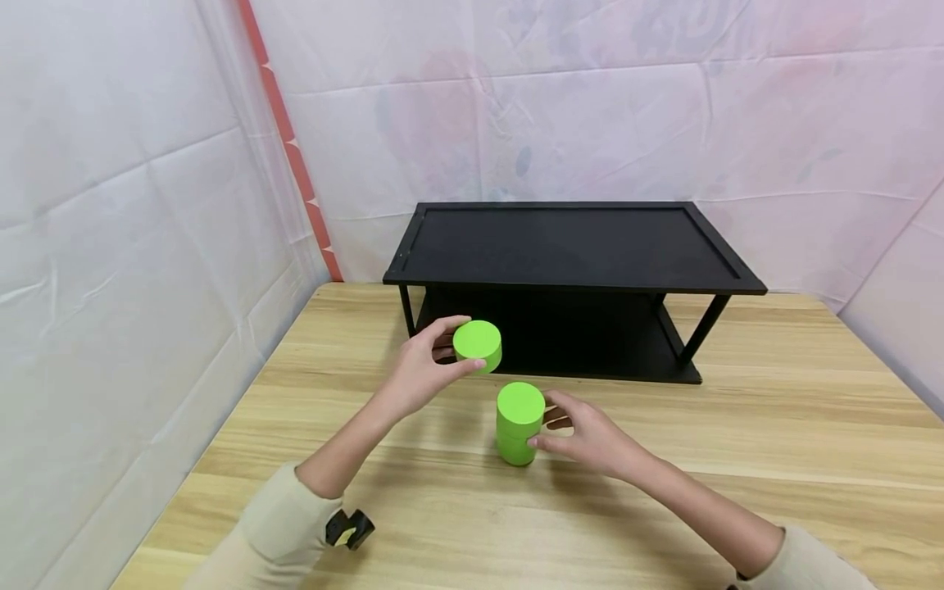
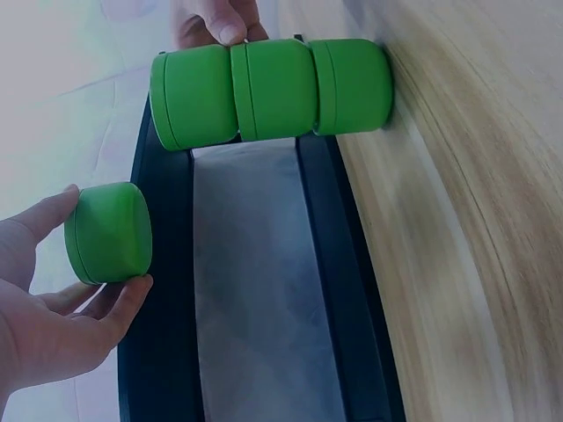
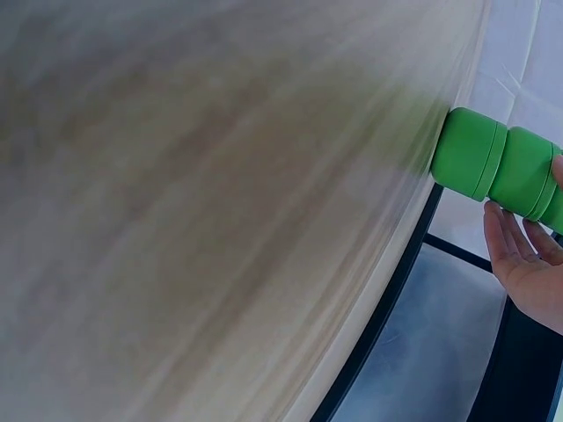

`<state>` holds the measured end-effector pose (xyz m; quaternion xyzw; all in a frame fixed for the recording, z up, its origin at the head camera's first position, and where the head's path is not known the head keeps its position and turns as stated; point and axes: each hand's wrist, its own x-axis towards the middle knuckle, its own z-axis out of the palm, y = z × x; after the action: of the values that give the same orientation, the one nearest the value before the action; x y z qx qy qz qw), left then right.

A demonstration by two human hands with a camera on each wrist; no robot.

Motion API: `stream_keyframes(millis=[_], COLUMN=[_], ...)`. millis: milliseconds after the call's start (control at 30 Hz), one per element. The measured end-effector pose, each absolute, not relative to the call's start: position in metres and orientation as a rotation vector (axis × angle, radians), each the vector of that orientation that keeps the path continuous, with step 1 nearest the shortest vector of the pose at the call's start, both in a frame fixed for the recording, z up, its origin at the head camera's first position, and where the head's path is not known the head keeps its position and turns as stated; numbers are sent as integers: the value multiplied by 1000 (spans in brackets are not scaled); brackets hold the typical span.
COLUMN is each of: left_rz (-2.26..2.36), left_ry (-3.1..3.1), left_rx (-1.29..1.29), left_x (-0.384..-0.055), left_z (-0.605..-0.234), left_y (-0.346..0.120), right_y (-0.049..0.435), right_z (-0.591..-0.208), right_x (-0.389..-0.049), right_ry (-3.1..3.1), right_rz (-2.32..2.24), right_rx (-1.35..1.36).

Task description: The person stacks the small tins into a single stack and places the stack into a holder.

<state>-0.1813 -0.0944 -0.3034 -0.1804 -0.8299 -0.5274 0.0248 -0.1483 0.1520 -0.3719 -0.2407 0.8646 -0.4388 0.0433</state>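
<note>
My left hand [image 1: 419,369] holds a small round green lidded tin [image 1: 478,344] between thumb and fingers, raised in front of the black shelf. The left wrist view shows the same tin [image 2: 110,233] with a lid seam near one end. Three matching tins form an upright stack [image 1: 519,426] on the table, to the right of and nearer than the raised one. From the right, my right hand [image 1: 593,438] grips this stack, its thumb in front and fingers behind. In the right wrist view the fingers [image 3: 528,264] lie along the stack [image 3: 475,156], which is partly cut off by the frame.
A two-tier black shelf [image 1: 560,246] stands at the back of the wooden table [image 1: 428,508], its lower board [image 1: 590,336] just beyond the hands. White printed sheets [image 1: 590,123] hang behind and at the sides. A small black device [image 1: 350,528] sits at the left cuff.
</note>
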Motion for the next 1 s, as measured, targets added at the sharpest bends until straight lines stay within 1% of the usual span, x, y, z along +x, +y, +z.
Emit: stream_keyframes(millis=[767, 1000], left_rz=[-1649, -1654], left_ry=[-2580, -2579], left_rx=[-625, -680], left_x=[-170, -165], left_z=[-298, -296], left_y=[-83, -80], right_y=[152, 151], right_z=[-373, -373], right_x=[-149, -149], right_ry=[2643, 2646], right_rz=[-1344, -1334], right_rx=[-755, -742])
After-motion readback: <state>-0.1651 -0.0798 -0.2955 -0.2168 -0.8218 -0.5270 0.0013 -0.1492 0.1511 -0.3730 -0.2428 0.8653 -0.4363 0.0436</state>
